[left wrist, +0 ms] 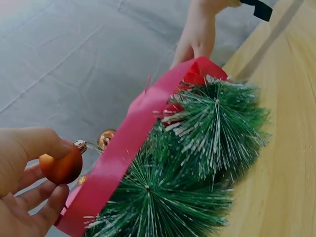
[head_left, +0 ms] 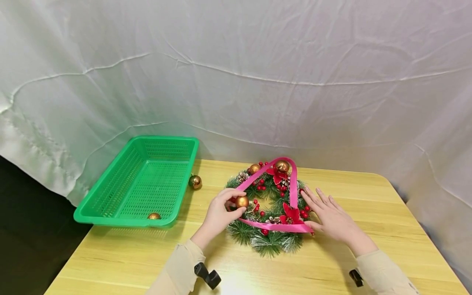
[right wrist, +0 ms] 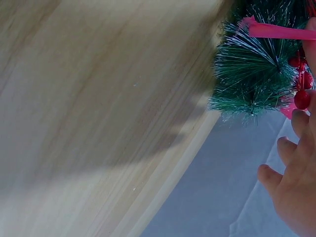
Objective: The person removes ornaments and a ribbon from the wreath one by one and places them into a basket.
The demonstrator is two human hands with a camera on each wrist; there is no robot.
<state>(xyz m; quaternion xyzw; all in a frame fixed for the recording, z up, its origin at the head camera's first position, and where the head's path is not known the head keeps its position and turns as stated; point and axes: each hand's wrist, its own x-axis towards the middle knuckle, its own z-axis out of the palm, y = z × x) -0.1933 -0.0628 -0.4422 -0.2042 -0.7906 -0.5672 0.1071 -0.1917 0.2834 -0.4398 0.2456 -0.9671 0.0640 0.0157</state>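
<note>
A green wreath (head_left: 271,243) with red berries, red flowers and pine cones lies on the table, with a pink ribbon (head_left: 293,188) looped over it. My left hand (head_left: 215,215) pinches a shiny copper-coloured bauble (head_left: 241,201) between thumb and fingers over the wreath's left side. In the left wrist view, the bauble's metal cap (left wrist: 80,145) points toward the wreath. At the wreath's right edge, my right hand (head_left: 333,217) has its fingers spread, fingertips close to the red berries (right wrist: 302,98) and the ribbon's corner. Two more baubles, one copper (head_left: 282,166) and one gold (head_left: 255,169), sit at the wreath's far side.
A green perforated basket (head_left: 136,222) stands on the left part of the wooden table (head_left: 372,205), with a gold bauble (head_left: 154,216) inside. Beside its right wall lies another copper bauble (head_left: 195,181). A pale cloth (head_left: 258,82) hangs behind the table.
</note>
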